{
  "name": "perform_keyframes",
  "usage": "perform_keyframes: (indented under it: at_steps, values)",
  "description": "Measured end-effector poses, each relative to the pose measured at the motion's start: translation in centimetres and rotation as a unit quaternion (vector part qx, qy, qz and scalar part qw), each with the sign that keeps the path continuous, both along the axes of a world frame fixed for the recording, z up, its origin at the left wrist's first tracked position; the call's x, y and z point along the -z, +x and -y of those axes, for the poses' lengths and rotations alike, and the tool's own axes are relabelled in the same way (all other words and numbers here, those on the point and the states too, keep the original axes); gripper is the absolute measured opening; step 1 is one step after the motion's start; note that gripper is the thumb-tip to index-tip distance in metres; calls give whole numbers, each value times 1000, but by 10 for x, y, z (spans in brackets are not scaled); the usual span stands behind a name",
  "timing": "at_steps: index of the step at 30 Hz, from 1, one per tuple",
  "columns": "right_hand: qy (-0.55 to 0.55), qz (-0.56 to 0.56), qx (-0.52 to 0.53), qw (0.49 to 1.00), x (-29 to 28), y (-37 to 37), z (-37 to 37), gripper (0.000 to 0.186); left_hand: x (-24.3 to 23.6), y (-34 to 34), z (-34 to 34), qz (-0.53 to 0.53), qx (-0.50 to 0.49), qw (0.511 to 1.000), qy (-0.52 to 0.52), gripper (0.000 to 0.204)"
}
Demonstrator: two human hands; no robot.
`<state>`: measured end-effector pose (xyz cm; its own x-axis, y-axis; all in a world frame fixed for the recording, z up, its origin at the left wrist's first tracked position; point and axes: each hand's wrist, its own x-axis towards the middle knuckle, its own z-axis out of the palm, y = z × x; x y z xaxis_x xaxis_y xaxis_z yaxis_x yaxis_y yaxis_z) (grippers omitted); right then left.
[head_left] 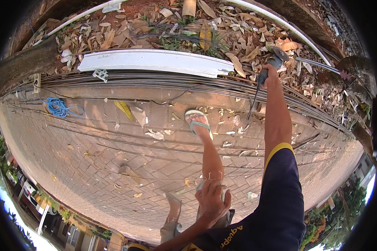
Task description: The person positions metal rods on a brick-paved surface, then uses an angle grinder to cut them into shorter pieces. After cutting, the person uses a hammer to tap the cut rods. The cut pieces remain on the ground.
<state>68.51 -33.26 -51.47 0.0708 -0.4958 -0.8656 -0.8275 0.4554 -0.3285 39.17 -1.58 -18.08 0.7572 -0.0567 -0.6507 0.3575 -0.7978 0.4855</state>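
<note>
Outdoor spot, daylight, brick paving (pixel 113 167) with patches of shade; its seams look curved through the lens. Long bundle of thin dark rods (pixel 176 83) runs along the far edge of the paving, and past it lies a strip of reddish soil under dry leaves (pixel 243 39), with a white pipe (pixel 280 21) arching over the right side. Buildings, greenery and a parked white car (pixel 30 190) show beyond the near edge, car toward the near left corner. Near the paving's far left corner: coiled blue cord (pixel 58 107) and a beige socket block (pixel 37 83). Long white panel (pixel 151 61), ragged at its right end, lies just beyond the rods, small pale bracket (pixel 100 75) at its near side. Hands are well apart. Right hand (pixel 271 76), arm stretched out, is clamped around the body of a grey angle grinder (pixel 275 62), held past the far edge of the paving, right of the panel and apart from it; disc points away from the person, near a shiny metal bar (pixel 316 64), contact unclear. Dark power cable (pixel 253 102) hangs from the grinder's rear toward the paving. Left hand (pixel 213 198) lies loosely on the bent knee, fingers slightly spread, well away from the grinder. Sandalled foot (pixel 199 121) is on the paving between them.
</note>
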Motion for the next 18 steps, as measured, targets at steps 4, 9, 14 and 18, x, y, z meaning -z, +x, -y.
perform_keyframes:
  at_steps: [4,9,14,18]
  values:
    - [165,209,31,963,-95,-52,-5,19,1,-11,0,0,-39,999,-6,32]
    - [213,288,-73,931,-286,-153,-87,50,-4,-41,-23,72,-135,988,13,31]
    - [293,348,-176,873,-466,-244,-197,64,-28,-159,-160,107,-203,973,-17,28]
    - [249,402,-296,830,-570,-315,-304,66,-73,-349,-320,73,-441,884,139,25]
